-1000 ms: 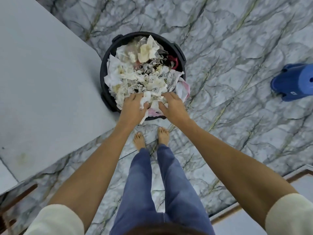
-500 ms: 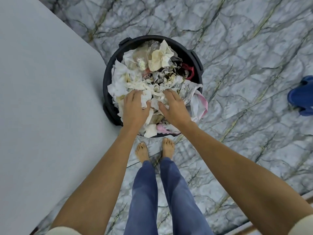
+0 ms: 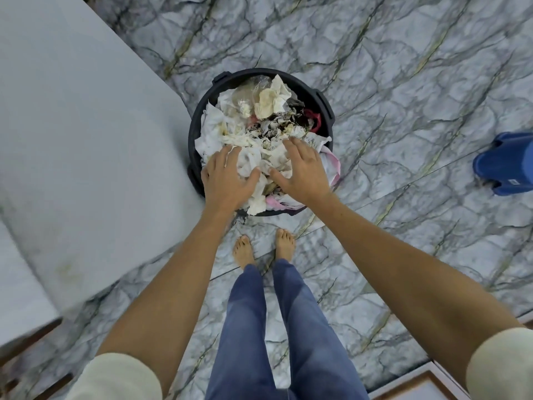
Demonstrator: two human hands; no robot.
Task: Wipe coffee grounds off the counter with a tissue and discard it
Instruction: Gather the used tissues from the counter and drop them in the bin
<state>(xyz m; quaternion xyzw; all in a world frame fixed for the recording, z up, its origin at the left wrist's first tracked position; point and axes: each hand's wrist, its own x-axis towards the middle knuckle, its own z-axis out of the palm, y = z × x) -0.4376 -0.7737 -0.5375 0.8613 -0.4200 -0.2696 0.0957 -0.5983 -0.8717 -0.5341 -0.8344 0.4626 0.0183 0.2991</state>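
The tissue (image 3: 250, 164) lies crumpled at the near side of the heap of waste in the black bin (image 3: 193, 134), between the two hands and under their fingertips. Which sheet of the white heap it is cannot be told for sure; the wad between the thumbs is the likeliest. The heap rises above the rim, with paper stained brown and speckled dark toward 12 o'clock from the hands, a cream wad beyond that, and a red scrap (image 3: 315, 119) at about 2 o'clock. A pink-edged wrapper (image 3: 331, 166) hangs over the rim at 4 o'clock.

The left hand (image 3: 223, 180) lies palm down on the paper at the 8 o'clock side of the bin, its grip wide, fingers spread and fairly straight, thumb pointing to the tissue. The right hand (image 3: 301, 173) lies palm down at 5 o'clock, its grip wide too, fingers straight and pressing on the heap, thumb reaching toward the left thumb. Neither hand curls round anything.

The bin stands on a marble-patterned floor (image 3: 389, 82), just beside the corner of a pale grey worktop (image 3: 86, 125), which fills the 9 o'clock side of the view. Bare feet (image 3: 243, 252) stand just short of the bin at 6 o'clock, with blue jeans (image 3: 288, 327) below them. A blue plastic stool (image 3: 507, 166) sits well apart at 3 o'clock.
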